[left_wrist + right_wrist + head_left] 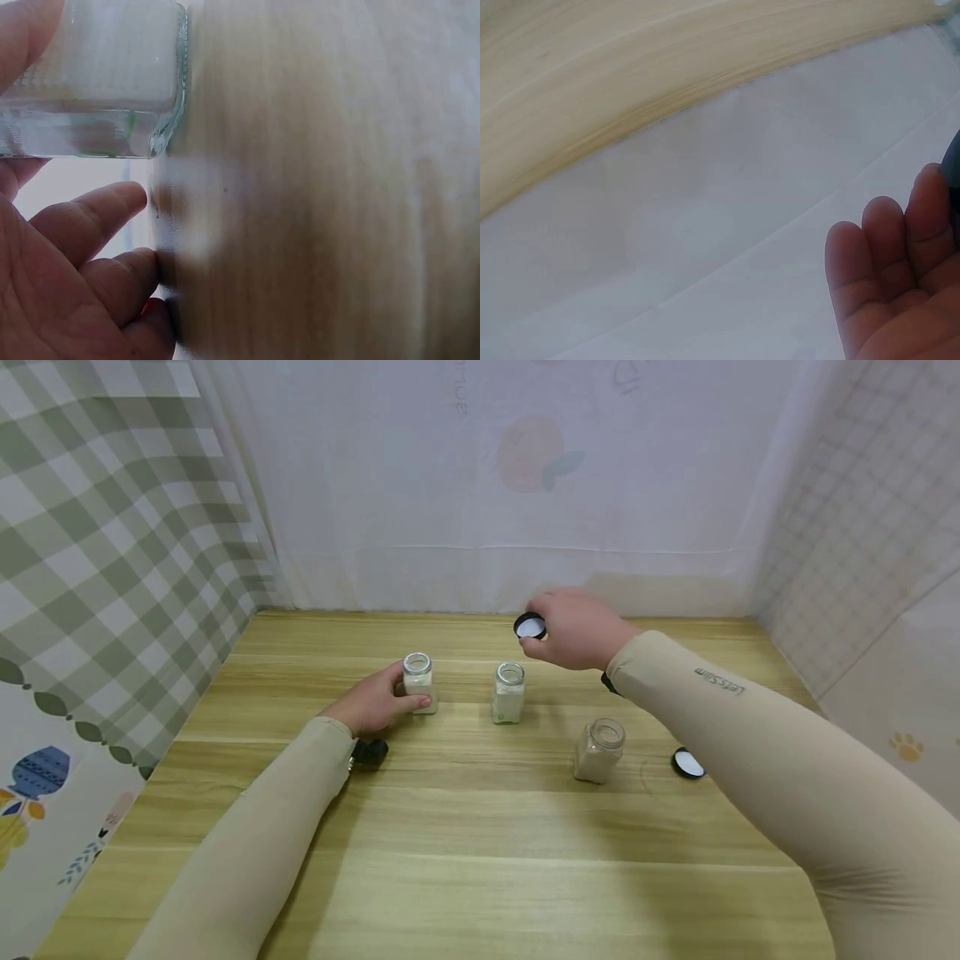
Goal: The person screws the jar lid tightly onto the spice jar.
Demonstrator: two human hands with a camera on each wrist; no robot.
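Observation:
On the left of the table, my left hand [375,700] grips a square glass jar [420,687] with pale contents and an uncovered mouth. In the left wrist view the jar's base [90,127] shows between the thumb and fingers. My right hand [577,628] pinches a round black lid [531,627] with a white lining, held up behind a second uncovered jar [508,695]. Only a dark edge of that lid [952,169] is visible in the right wrist view, beside the fingertips. A third uncovered jar [598,752] stands nearer, to the right.
Another black lid [687,763] lies white side up, right of the third jar and beside the right sleeve. The wooden table [480,877] meets a white curtain [450,527] at the back, with a green checked cloth [112,502] hanging on the left.

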